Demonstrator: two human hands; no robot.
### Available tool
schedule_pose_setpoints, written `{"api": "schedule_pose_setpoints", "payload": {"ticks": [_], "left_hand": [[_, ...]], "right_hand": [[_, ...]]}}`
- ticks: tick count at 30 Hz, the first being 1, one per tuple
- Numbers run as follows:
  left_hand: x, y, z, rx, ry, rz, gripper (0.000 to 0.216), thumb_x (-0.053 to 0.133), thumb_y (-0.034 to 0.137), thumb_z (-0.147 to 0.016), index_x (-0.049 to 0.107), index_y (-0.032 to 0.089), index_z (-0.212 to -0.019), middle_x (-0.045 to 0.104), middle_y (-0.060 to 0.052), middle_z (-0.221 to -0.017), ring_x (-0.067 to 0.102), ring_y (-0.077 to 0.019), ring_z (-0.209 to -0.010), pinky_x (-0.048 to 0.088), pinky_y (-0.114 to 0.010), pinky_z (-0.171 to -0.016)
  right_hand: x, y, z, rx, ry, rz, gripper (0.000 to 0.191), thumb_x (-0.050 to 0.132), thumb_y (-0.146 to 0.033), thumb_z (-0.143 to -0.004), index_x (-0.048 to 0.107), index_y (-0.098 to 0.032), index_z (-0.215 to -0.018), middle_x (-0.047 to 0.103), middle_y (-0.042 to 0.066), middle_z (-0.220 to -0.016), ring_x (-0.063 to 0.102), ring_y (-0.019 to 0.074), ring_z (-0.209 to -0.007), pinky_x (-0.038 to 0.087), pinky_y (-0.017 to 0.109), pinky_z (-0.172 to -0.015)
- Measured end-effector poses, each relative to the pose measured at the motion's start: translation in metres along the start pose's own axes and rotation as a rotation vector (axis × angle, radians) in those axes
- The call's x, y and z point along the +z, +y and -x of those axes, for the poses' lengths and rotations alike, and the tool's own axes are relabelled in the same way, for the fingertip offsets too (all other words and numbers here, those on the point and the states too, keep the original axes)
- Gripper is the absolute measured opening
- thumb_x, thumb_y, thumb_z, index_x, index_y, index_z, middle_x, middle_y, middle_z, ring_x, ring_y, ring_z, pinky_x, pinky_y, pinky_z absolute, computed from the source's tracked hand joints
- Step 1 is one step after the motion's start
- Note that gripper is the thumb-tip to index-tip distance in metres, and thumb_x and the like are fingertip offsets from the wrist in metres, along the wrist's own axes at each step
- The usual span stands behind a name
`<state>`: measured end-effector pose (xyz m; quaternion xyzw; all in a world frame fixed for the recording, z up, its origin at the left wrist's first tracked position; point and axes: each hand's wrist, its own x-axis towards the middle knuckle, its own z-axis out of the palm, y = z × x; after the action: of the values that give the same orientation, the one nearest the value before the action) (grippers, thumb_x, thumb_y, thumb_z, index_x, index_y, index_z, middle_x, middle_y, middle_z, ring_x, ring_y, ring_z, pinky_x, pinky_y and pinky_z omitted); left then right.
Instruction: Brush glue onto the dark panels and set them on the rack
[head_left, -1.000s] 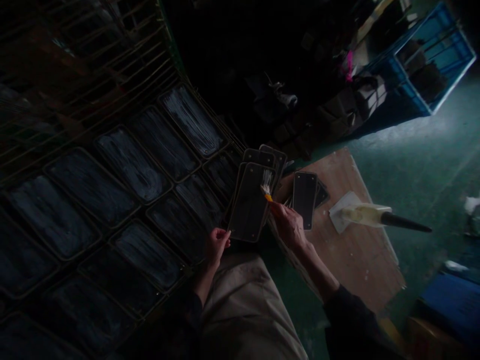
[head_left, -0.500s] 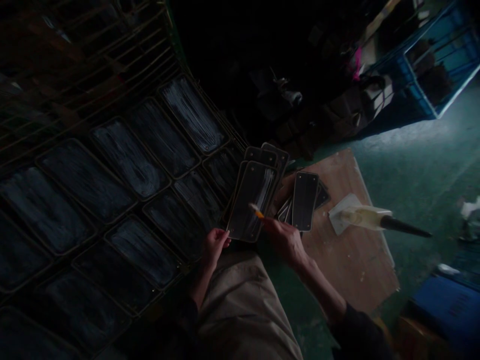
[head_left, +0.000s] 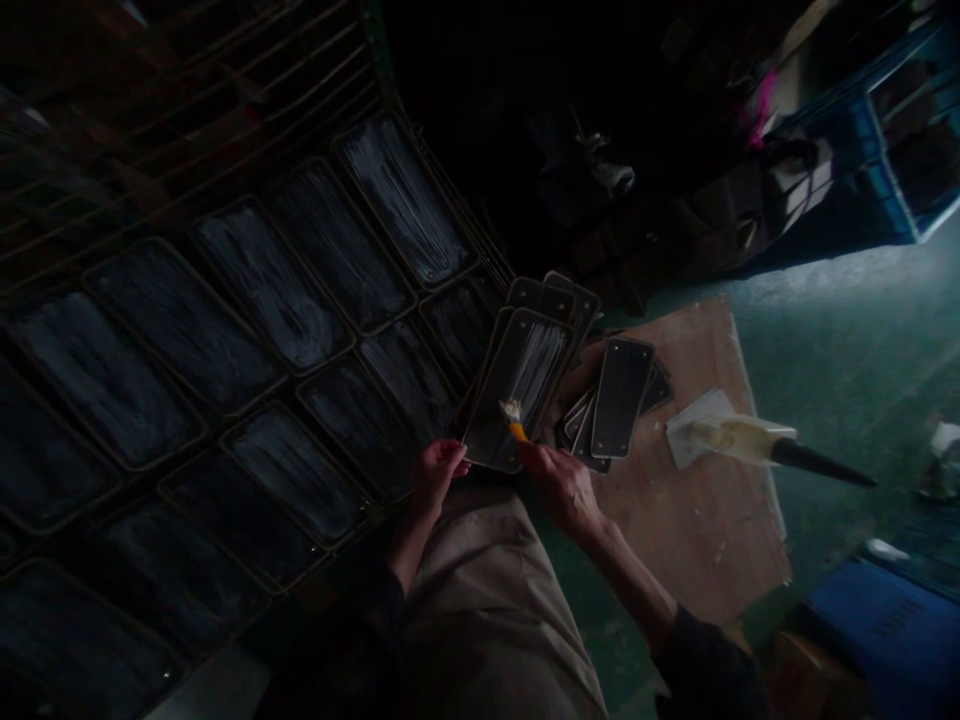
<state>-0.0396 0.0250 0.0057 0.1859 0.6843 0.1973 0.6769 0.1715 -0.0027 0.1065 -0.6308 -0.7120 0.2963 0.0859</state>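
Observation:
My left hand [head_left: 439,470] pinches the lower left corner of a dark rectangular plate [head_left: 495,390] with rounded corners and small holes. Above my knee, the plate lies over several similar plates [head_left: 574,290]. In my right hand [head_left: 566,485] is a brush [head_left: 516,425] with an orange handle, its pale bristles touching the plate's face. Whitish wet-looking streaks run along the plate's right half, while its left half looks plain dark. To the right, a small pile of dark plates [head_left: 622,395] rests on a wooden board.
Several coated plates [head_left: 262,280] lie in rows on a wire rack at left. On the wooden board [head_left: 697,530], a pale bottle with a long black nozzle [head_left: 750,440] lies on a white pad. Blue crates [head_left: 892,620] stand on the green floor, and boxes sit at upper right.
The whitish streaks on the plate's right half have grown wider and denser. The brush remains on the plate's face in my right hand. The view has shifted slightly.

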Motion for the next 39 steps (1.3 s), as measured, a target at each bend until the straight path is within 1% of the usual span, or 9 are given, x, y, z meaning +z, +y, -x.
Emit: {"api": "schedule_pose_setpoints", "payload": {"ticks": [3, 6, 9, 14, 19, 23, 30, 34, 39], "left_hand": [[-0.001, 0.0, 0.0, -0.003, -0.016, 0.034, 0.037, 0.079, 0.038, -0.064, 0.059, 0.012, -0.081, 0.066, -0.001, -0.065, 0.065, -0.0131, -0.053, 0.055, -0.023, -0.05], [-0.002, -0.001, -0.001, -0.001, -0.025, 0.048, 0.039, 0.08, 0.04, -0.062, 0.06, 0.013, -0.082, 0.066, -0.001, -0.066, 0.066, -0.0132, -0.054, 0.056, -0.024, -0.052], [-0.004, -0.003, -0.002, 0.012, -0.037, 0.047, 0.041, 0.08, 0.041, -0.061, 0.06, 0.012, -0.083, 0.066, -0.001, -0.065, 0.066, -0.0135, -0.055, 0.055, -0.023, -0.051], [-0.004, -0.005, -0.003, -0.009, -0.029, 0.085, 0.043, 0.081, 0.041, -0.059, 0.06, 0.011, -0.082, 0.067, -0.002, -0.065, 0.067, -0.0142, -0.056, 0.056, -0.023, -0.05], [-0.003, -0.004, -0.002, 0.01, -0.033, 0.087, 0.04, 0.08, 0.04, -0.06, 0.061, 0.011, -0.081, 0.067, -0.002, -0.063, 0.066, -0.0136, -0.055, 0.055, -0.022, -0.049], [-0.003, 0.0, 0.002, 0.032, -0.033, 0.075, 0.035, 0.078, 0.038, -0.064, 0.062, 0.011, -0.081, 0.067, -0.002, -0.064, 0.066, -0.0136, -0.056, 0.055, -0.022, -0.051], [-0.004, 0.0, 0.0, 0.015, -0.014, 0.063, 0.036, 0.079, 0.038, -0.063, 0.063, 0.011, -0.081, 0.067, -0.002, -0.065, 0.065, -0.0131, -0.053, 0.055, -0.023, -0.05], [-0.005, -0.004, -0.002, 0.034, -0.046, 0.078, 0.038, 0.079, 0.04, -0.064, 0.062, 0.011, -0.082, 0.067, -0.002, -0.065, 0.065, -0.0129, -0.054, 0.055, -0.023, -0.052], [-0.004, -0.005, -0.001, 0.048, -0.043, 0.069, 0.037, 0.078, 0.039, -0.065, 0.061, 0.011, -0.082, 0.067, -0.002, -0.066, 0.066, -0.0128, -0.056, 0.055, -0.023, -0.053]], "right_hand": [[0.012, -0.024, 0.029, -0.005, -0.078, -0.095, 0.024, 0.038, -0.018, -0.099, 0.054, -0.018, -0.116, 0.062, 0.003, -0.078, 0.056, 0.0134, -0.066, 0.036, 0.025, -0.062], [0.006, -0.028, 0.027, 0.02, -0.083, -0.174, 0.023, 0.039, -0.02, -0.099, 0.056, -0.02, -0.115, 0.064, 0.003, -0.08, 0.058, 0.0125, -0.066, 0.037, 0.023, -0.061], [-0.015, -0.012, -0.006, 0.059, 0.02, -0.182, 0.024, 0.041, -0.025, -0.099, 0.057, -0.02, -0.116, 0.066, 0.003, -0.082, 0.059, 0.0126, -0.066, 0.039, 0.022, -0.06], [-0.049, 0.025, -0.081, 0.018, 0.254, -0.032, 0.026, 0.043, -0.027, -0.098, 0.059, -0.017, -0.115, 0.067, 0.006, -0.09, 0.061, 0.0138, -0.073, 0.04, 0.022, -0.064], [-0.046, 0.036, -0.109, 0.032, 0.304, 0.051, 0.026, 0.042, -0.025, -0.098, 0.058, -0.018, -0.116, 0.068, 0.005, -0.093, 0.06, 0.014, -0.075, 0.039, 0.022, -0.064], [-0.02, 0.024, -0.085, 0.023, 0.227, 0.038, 0.026, 0.04, -0.024, -0.098, 0.058, -0.017, -0.115, 0.066, 0.004, -0.085, 0.058, 0.0137, -0.07, 0.037, 0.024, -0.062], [0.027, -0.027, -0.005, -0.033, -0.024, -0.118, 0.029, 0.037, -0.018, -0.099, 0.053, -0.017, -0.122, 0.063, 0.004, -0.083, 0.057, 0.0145, -0.072, 0.038, 0.025, -0.065], [0.037, -0.043, 0.022, 0.016, -0.061, -0.23, 0.029, 0.038, -0.018, -0.099, 0.052, -0.019, -0.123, 0.066, 0.006, -0.091, 0.06, 0.015, -0.076, 0.042, 0.025, -0.068], [0.035, -0.036, 0.044, 0.206, -0.055, -0.397, 0.024, 0.043, -0.022, -0.097, 0.055, -0.022, -0.118, 0.068, 0.003, -0.09, 0.064, 0.0136, -0.076, 0.046, 0.022, -0.066]]}}
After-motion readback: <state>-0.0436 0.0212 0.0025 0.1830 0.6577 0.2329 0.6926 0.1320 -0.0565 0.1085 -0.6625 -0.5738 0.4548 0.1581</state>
